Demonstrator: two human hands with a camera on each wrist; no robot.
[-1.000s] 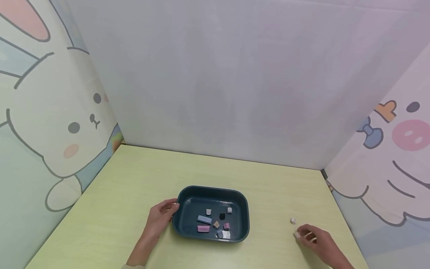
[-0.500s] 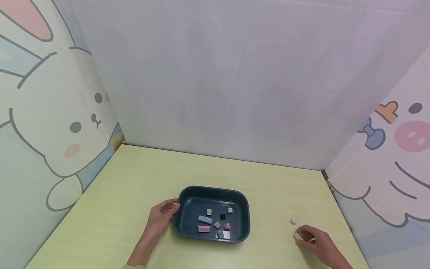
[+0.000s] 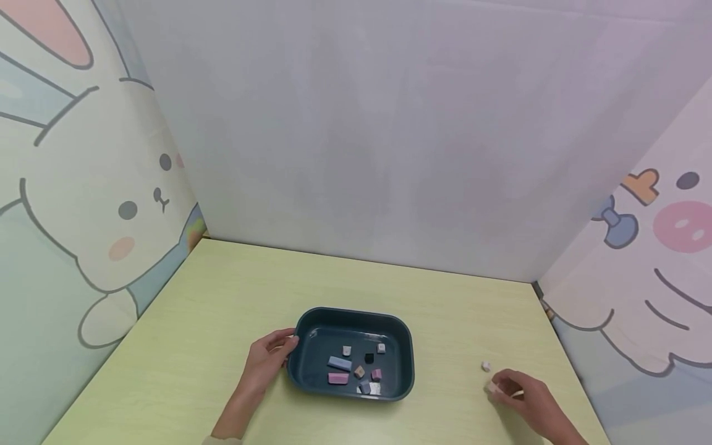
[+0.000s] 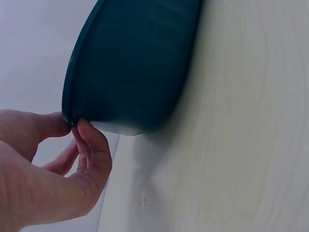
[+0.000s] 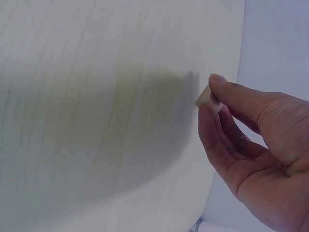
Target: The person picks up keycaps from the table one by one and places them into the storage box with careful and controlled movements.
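A dark teal tray (image 3: 402, 337) sits on the pale green table (image 3: 222, 296) and holds several small coloured blocks (image 3: 338, 363). My left hand (image 3: 269, 357) pinches the tray's left rim (image 4: 72, 118) between thumb and fingers. At the right, my right hand (image 3: 514, 392) pinches a small cream block (image 5: 208, 98) between thumb and fingertip just above the table. Another small white block (image 3: 486, 366) lies on the table a little beyond that hand.
Cartoon-printed panels wall in the table at the left (image 3: 83, 204) and the right (image 3: 651, 247), with a plain white panel (image 3: 361, 136) behind. Bare tabletop lies between the tray and my right hand.
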